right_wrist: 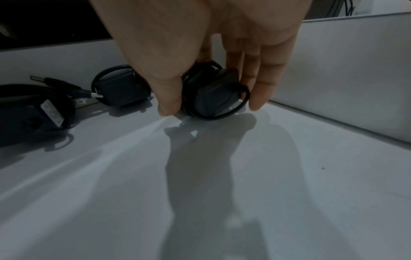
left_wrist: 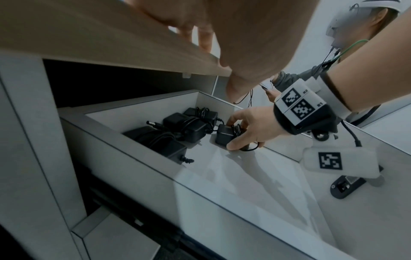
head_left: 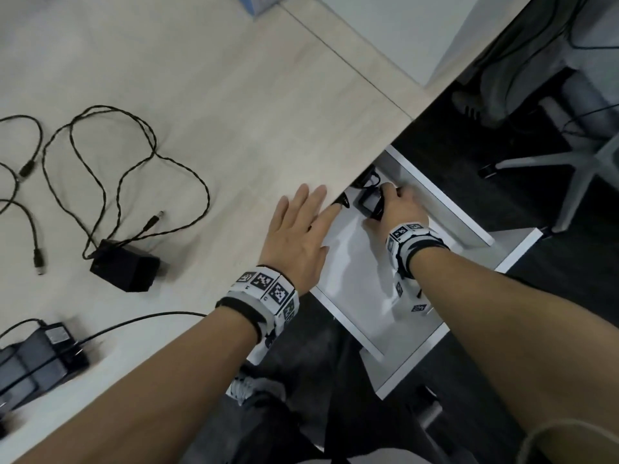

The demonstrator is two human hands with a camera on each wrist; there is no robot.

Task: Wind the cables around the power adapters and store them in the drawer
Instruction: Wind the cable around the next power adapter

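Unwound power adapter [head_left: 124, 264], 9 o'clock on surface [head_left: 234, 105], cable loose | left hand [head_left: 299, 234], centre, fingers spread flat at surface edge | right hand [head_left: 398, 205], 3 o'clock, fingers pinching wound power adapter [left_wrist: 225, 135] on drawer [left_wrist: 244, 184] floor beside three stored adapters [left_wrist: 186, 128].

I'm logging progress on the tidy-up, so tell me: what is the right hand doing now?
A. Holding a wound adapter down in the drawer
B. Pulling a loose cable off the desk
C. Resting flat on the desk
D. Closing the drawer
A: the right hand grips a wound adapter at the floor of the open drawer, beside three adapters already stored there.
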